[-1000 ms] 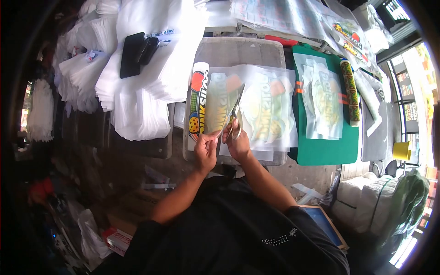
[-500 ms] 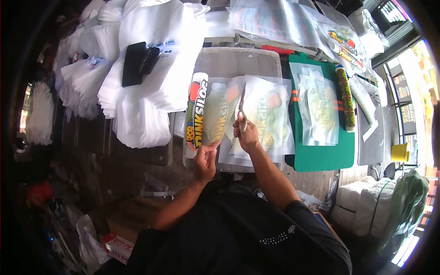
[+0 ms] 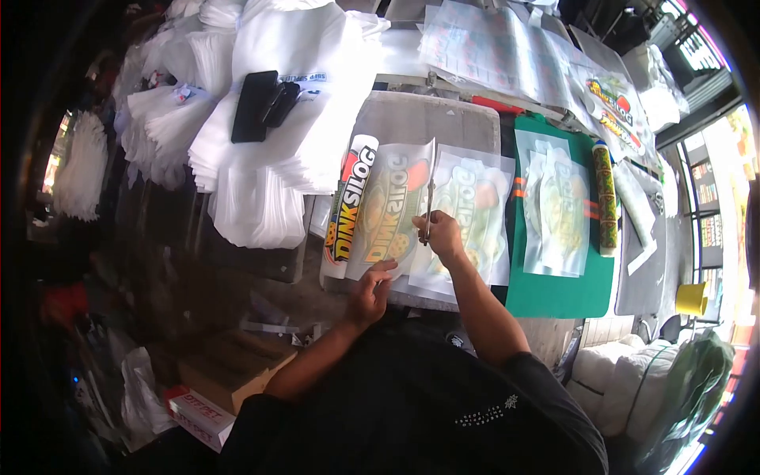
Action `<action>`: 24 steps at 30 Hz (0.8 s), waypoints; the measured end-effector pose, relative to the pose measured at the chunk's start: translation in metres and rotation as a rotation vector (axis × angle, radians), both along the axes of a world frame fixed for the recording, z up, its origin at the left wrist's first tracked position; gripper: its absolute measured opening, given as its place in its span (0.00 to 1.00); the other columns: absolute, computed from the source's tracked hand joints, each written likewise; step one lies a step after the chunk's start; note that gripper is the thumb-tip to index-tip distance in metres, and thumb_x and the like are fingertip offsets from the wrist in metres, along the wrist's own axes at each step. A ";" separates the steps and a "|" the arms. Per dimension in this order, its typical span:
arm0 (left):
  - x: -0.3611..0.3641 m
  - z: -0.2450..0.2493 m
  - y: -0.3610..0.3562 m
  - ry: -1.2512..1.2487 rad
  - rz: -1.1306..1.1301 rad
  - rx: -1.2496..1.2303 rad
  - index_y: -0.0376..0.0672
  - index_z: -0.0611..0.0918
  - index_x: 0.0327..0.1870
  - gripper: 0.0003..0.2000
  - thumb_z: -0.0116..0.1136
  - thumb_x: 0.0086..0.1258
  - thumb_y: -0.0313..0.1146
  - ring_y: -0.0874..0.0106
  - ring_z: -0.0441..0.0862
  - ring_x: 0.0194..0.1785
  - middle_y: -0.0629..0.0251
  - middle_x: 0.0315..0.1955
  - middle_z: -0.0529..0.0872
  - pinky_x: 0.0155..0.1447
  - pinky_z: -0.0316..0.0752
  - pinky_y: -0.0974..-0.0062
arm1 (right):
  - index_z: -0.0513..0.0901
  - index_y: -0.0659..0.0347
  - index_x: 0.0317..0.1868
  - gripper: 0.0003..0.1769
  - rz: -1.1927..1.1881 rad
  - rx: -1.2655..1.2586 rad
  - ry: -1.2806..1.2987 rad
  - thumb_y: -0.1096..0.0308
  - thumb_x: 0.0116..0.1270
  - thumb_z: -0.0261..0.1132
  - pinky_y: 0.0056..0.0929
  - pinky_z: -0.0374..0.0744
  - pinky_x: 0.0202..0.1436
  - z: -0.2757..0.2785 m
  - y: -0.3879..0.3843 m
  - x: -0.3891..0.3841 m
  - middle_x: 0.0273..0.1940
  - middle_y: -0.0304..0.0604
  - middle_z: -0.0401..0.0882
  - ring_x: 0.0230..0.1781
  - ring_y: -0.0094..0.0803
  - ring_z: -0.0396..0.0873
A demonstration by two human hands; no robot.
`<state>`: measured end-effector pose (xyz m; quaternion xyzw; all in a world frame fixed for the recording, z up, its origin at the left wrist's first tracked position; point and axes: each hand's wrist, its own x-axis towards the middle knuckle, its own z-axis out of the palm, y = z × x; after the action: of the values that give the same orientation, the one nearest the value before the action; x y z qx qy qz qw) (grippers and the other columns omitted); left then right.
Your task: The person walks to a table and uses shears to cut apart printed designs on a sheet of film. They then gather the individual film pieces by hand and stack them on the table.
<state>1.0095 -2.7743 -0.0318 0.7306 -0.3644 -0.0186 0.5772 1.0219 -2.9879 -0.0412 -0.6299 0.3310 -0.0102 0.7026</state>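
Observation:
My right hand (image 3: 443,235) is closed on metal scissors (image 3: 430,198), whose blades point away from me along the right edge of a printed film sheet (image 3: 392,206). That sheet shows a faint mirrored "DINKSILOG" design and extends from a roll of printed film (image 3: 354,202) on its left. My left hand (image 3: 369,294) rests at the sheet's near edge, fingers stretched out and slightly apart. Just right of the scissors lies a stack of cut film pieces (image 3: 467,210), overlapping on the grey board (image 3: 475,123).
A green board (image 3: 546,297) carries more cut prints (image 3: 556,206) and a patterned roll (image 3: 605,198). White shirts (image 3: 261,190) are piled at left, with a black wallet-like item (image 3: 255,107) on top. A cardboard box (image 3: 237,364) sits low at left.
The sheet's right side, lifted and curled before, now lies flatter. My left hand has loosened its pinch on the sheet's near corner. The scissors have come nearer to me along the sheet's edge.

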 end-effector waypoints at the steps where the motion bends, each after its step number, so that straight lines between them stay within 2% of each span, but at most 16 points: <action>1: -0.001 -0.013 0.005 -0.027 -0.057 0.036 0.40 0.70 0.46 0.09 0.54 0.69 0.26 0.55 0.77 0.58 0.51 0.52 0.80 0.61 0.71 0.63 | 0.80 0.69 0.33 0.14 -0.045 -0.002 0.015 0.65 0.58 0.69 0.24 0.76 0.26 -0.003 0.000 -0.002 0.25 0.42 0.81 0.23 0.25 0.78; 3: 0.000 -0.014 0.004 -0.057 -0.109 0.063 0.40 0.70 0.52 0.14 0.57 0.68 0.30 0.55 0.73 0.62 0.50 0.56 0.77 0.64 0.68 0.60 | 0.80 0.69 0.33 0.13 -0.061 -0.087 0.021 0.66 0.58 0.68 0.25 0.77 0.27 0.001 -0.006 -0.007 0.24 0.42 0.81 0.22 0.25 0.78; 5: 0.001 -0.012 0.006 -0.213 -0.161 0.398 0.42 0.64 0.65 0.32 0.64 0.62 0.40 0.52 0.61 0.70 0.47 0.65 0.66 0.70 0.56 0.50 | 0.80 0.69 0.31 0.11 -0.087 -0.222 0.026 0.68 0.58 0.67 0.26 0.77 0.27 0.005 -0.018 -0.017 0.23 0.43 0.80 0.22 0.25 0.78; 6: 0.004 -0.014 0.008 -0.211 -0.158 0.396 0.42 0.64 0.65 0.32 0.64 0.62 0.40 0.52 0.61 0.70 0.47 0.65 0.66 0.70 0.56 0.50 | 0.80 0.69 0.31 0.10 -0.098 -0.223 -0.019 0.68 0.58 0.67 0.26 0.77 0.26 0.015 -0.026 -0.024 0.23 0.42 0.80 0.21 0.24 0.78; 8: 0.009 -0.019 0.012 -0.275 -0.122 0.668 0.44 0.56 0.72 0.44 0.68 0.56 0.45 0.48 0.52 0.73 0.47 0.69 0.57 0.72 0.47 0.45 | 0.80 0.67 0.30 0.10 -0.054 -0.374 -0.040 0.68 0.57 0.68 0.26 0.76 0.25 0.039 -0.043 -0.040 0.22 0.42 0.80 0.21 0.24 0.78; 10: 0.014 -0.016 0.011 -0.233 -0.087 0.701 0.42 0.58 0.70 0.43 0.68 0.54 0.40 0.46 0.51 0.73 0.46 0.69 0.57 0.73 0.46 0.47 | 0.80 0.66 0.29 0.11 -0.013 -0.611 0.030 0.66 0.56 0.69 0.29 0.76 0.27 0.039 -0.067 -0.054 0.21 0.46 0.80 0.21 0.28 0.80; 12: 0.023 -0.016 0.009 -0.433 -0.023 0.822 0.40 0.60 0.69 0.38 0.63 0.57 0.37 0.46 0.54 0.72 0.45 0.68 0.59 0.73 0.48 0.48 | 0.80 0.66 0.31 0.13 -0.082 -0.746 0.102 0.63 0.56 0.70 0.32 0.77 0.30 0.039 -0.079 -0.068 0.24 0.48 0.81 0.24 0.35 0.82; 13: 0.025 -0.013 0.008 -0.485 0.007 0.816 0.38 0.67 0.64 0.31 0.59 0.57 0.34 0.51 0.60 0.70 0.48 0.65 0.65 0.72 0.50 0.50 | 0.81 0.65 0.32 0.13 -0.168 -0.858 0.118 0.62 0.57 0.70 0.33 0.77 0.32 0.038 -0.078 -0.077 0.25 0.48 0.82 0.24 0.38 0.82; 15: 0.032 -0.023 0.008 -0.482 -0.065 0.785 0.38 0.70 0.61 0.28 0.60 0.58 0.33 0.54 0.64 0.67 0.51 0.61 0.70 0.72 0.53 0.53 | 0.81 0.63 0.35 0.14 -0.315 -1.019 0.138 0.61 0.58 0.70 0.35 0.76 0.33 0.053 -0.064 -0.093 0.26 0.49 0.82 0.25 0.42 0.81; 16: 0.035 -0.028 0.011 -0.479 -0.127 0.755 0.37 0.72 0.57 0.24 0.60 0.58 0.32 0.57 0.68 0.64 0.53 0.57 0.74 0.71 0.56 0.55 | 0.81 0.64 0.35 0.14 -0.364 -0.935 0.170 0.62 0.58 0.70 0.34 0.76 0.32 0.063 -0.052 -0.102 0.25 0.49 0.81 0.23 0.42 0.79; 17: 0.037 -0.030 0.012 -0.475 -0.137 0.763 0.37 0.72 0.57 0.24 0.60 0.58 0.32 0.57 0.68 0.64 0.53 0.57 0.74 0.71 0.56 0.55 | 0.81 0.65 0.34 0.15 -0.315 -0.895 0.188 0.60 0.58 0.70 0.34 0.75 0.31 0.068 -0.038 -0.114 0.24 0.49 0.81 0.22 0.40 0.79; 18: 0.038 -0.030 0.010 -0.468 -0.145 0.694 0.38 0.74 0.53 0.21 0.61 0.57 0.31 0.59 0.72 0.61 0.55 0.54 0.76 0.67 0.62 0.59 | 0.80 0.67 0.34 0.17 -0.269 -0.858 0.205 0.58 0.59 0.70 0.34 0.75 0.31 0.069 -0.026 -0.129 0.24 0.48 0.80 0.21 0.38 0.78; 19: 0.039 -0.030 0.008 -0.459 -0.154 0.624 0.38 0.76 0.48 0.17 0.62 0.57 0.30 0.61 0.75 0.57 0.56 0.50 0.79 0.64 0.67 0.63 | 0.80 0.67 0.34 0.20 -0.170 -0.628 0.184 0.55 0.59 0.70 0.33 0.75 0.31 0.057 -0.016 -0.147 0.23 0.49 0.79 0.22 0.35 0.77; 20: 0.039 -0.030 0.007 -0.456 -0.168 0.626 0.38 0.76 0.48 0.17 0.62 0.57 0.30 0.61 0.75 0.57 0.56 0.50 0.79 0.64 0.67 0.63 | 0.80 0.68 0.34 0.22 -0.075 -0.399 0.159 0.52 0.59 0.70 0.33 0.74 0.31 0.045 -0.005 -0.166 0.22 0.49 0.78 0.23 0.31 0.77; 22: 0.036 -0.029 0.004 -0.323 -0.126 0.576 0.36 0.79 0.43 0.13 0.65 0.57 0.29 0.56 0.79 0.50 0.54 0.46 0.82 0.55 0.74 0.65 | 0.80 0.68 0.35 0.27 0.225 -0.342 0.149 0.46 0.59 0.68 0.31 0.74 0.32 0.043 0.028 -0.198 0.23 0.48 0.77 0.27 0.26 0.76; 24: 0.038 -0.027 0.003 -0.290 -0.130 0.545 0.36 0.79 0.40 0.12 0.65 0.57 0.29 0.56 0.79 0.49 0.54 0.44 0.82 0.53 0.75 0.65 | 0.80 0.67 0.35 0.29 0.415 -0.343 0.172 0.43 0.60 0.66 0.29 0.73 0.33 0.053 0.053 -0.218 0.24 0.46 0.77 0.29 0.27 0.76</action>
<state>1.0473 -2.7708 -0.0592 0.8285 -0.4706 -0.0481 0.2996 0.8041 -2.9350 0.0121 -0.7923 0.2468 0.1315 0.5423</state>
